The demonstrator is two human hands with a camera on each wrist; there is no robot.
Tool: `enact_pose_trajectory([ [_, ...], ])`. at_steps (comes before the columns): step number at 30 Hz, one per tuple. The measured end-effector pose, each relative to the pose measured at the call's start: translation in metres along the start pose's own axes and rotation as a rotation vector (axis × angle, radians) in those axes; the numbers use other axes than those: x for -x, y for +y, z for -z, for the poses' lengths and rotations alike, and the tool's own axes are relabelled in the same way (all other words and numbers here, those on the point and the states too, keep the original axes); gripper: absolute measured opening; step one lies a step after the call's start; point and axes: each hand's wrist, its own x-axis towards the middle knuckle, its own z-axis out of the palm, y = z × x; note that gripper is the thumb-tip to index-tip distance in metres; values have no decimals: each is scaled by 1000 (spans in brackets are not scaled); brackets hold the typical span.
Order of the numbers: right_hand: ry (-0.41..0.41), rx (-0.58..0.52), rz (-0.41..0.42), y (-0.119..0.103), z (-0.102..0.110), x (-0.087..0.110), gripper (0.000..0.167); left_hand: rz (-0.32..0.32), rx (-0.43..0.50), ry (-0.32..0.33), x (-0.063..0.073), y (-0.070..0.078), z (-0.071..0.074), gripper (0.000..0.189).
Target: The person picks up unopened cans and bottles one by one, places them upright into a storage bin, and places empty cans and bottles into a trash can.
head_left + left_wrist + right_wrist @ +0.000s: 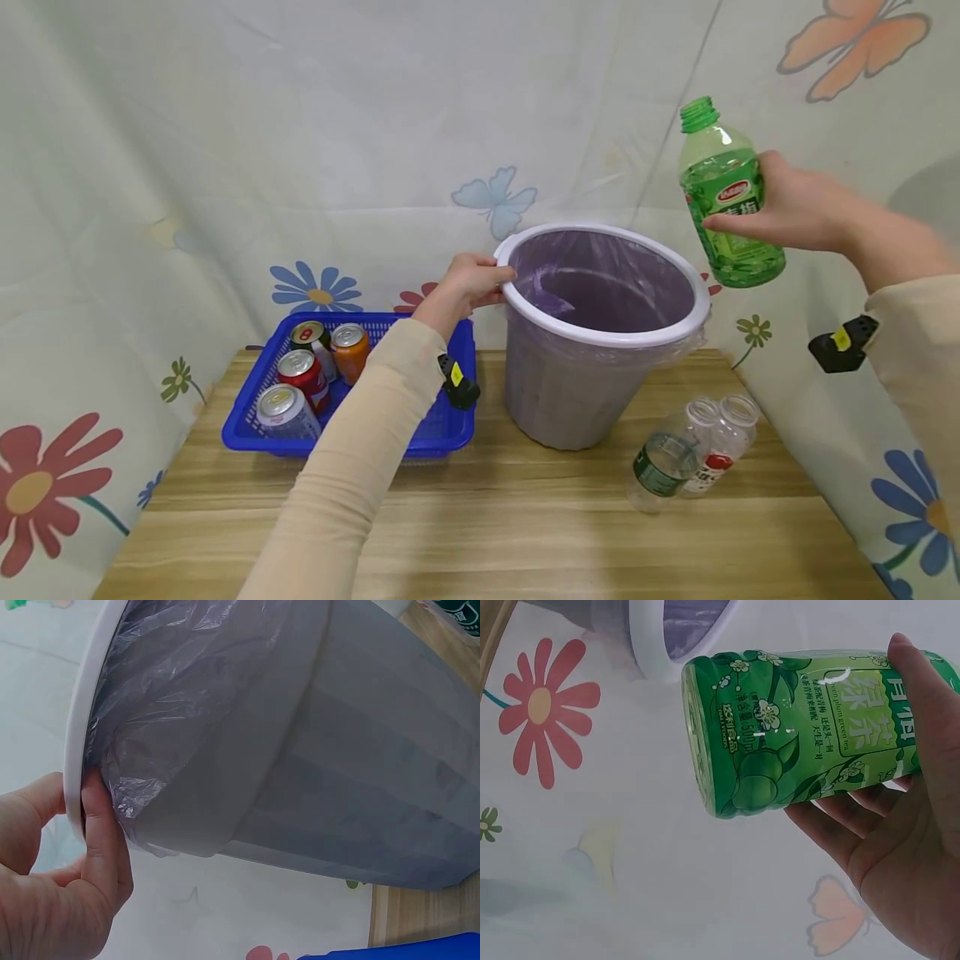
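My left hand (474, 282) pinches the white rim at the left of a grey trash can (562, 392) lined with a thin purple bag. In the left wrist view the thumb and fingers (105, 832) lie on either side of that rim. Up to the right of the can, my right hand (806, 204) grips a green tea bottle (723, 179) in the air. The bottle has no cap and leans a little, mouth up and to the left. Its printed green label (780, 727) shows in the right wrist view, with the fingers curled round it.
Left on the wooden table (480, 533), a blue basket (450, 425) holds several drink cans (303, 379), partly behind my left forearm. Two clear plastic bottles (663, 462) stand right of the trash can. A flowered curtain (337, 125) encloses the table's back and sides.
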Motion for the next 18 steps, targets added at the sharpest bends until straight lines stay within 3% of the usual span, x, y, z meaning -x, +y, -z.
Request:
enact_pose_trajectory([
  [18,-32,22,80,-45,-11,-19,82,1,-4,0,-1,-1,2,46],
])
